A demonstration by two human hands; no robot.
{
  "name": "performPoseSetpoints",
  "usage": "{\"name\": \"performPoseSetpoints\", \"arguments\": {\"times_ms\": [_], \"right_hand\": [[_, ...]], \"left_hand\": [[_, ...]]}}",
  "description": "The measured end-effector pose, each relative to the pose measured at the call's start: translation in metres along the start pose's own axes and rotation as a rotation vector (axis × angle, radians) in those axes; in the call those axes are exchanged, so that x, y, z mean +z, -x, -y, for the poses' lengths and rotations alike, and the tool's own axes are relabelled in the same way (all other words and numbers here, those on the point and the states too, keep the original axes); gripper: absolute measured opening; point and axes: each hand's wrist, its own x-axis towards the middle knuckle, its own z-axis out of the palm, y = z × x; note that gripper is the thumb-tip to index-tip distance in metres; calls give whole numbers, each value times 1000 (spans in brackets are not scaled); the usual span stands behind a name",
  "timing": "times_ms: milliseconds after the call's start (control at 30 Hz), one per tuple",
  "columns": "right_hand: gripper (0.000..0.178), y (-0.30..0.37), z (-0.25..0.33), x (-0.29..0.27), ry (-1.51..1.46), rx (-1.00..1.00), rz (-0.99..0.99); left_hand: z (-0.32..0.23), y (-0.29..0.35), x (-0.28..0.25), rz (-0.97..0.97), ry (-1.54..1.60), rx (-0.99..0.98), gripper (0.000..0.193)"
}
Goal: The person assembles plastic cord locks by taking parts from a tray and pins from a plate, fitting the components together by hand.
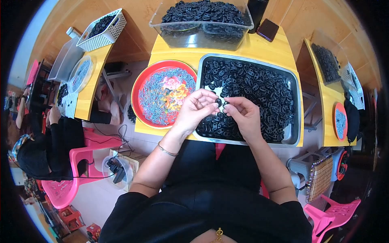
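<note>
In my left hand (199, 106) a small black oval piece (219, 102) is pinched between thumb and fingertips. My right hand (245, 115) is closed beside it, its fingertips pinched almost against the piece; a dark bit shows at them, too small to name. Both hands are above the left part of a rectangular metal tray (298, 109), which holds a thick layer of black oval pieces with holes (263, 89). A round red tray (136, 97) with a flower pattern lies left of it, covered with many thin grey-blue pins (152, 97).
A clear plastic bin (194, 40) heaped with black pieces stands at the table's back, a dark flat box (268, 30) to its right. On the left, another person (60, 141) sits at a yellow table (95, 65). A pink chair (75, 162) stands nearby.
</note>
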Motion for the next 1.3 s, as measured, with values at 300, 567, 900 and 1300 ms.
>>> {"name": "performPoseSetpoints", "arguments": {"times_ms": [300, 567, 900, 1300], "right_hand": [[16, 1, 1, -3, 28, 0, 21], [11, 2, 0, 0, 24, -33, -18], [10, 3, 3, 1, 61, -25, -15], [12, 3, 6, -1, 39, 61, -30]], "left_hand": [[1, 3, 7, -73, 24, -10, 18], [4, 3, 8, -85, -16, 30, 18], [0, 5, 7, -62, 23, -17, 19], [5, 4, 6, -48, 70, -47, 18]]}}
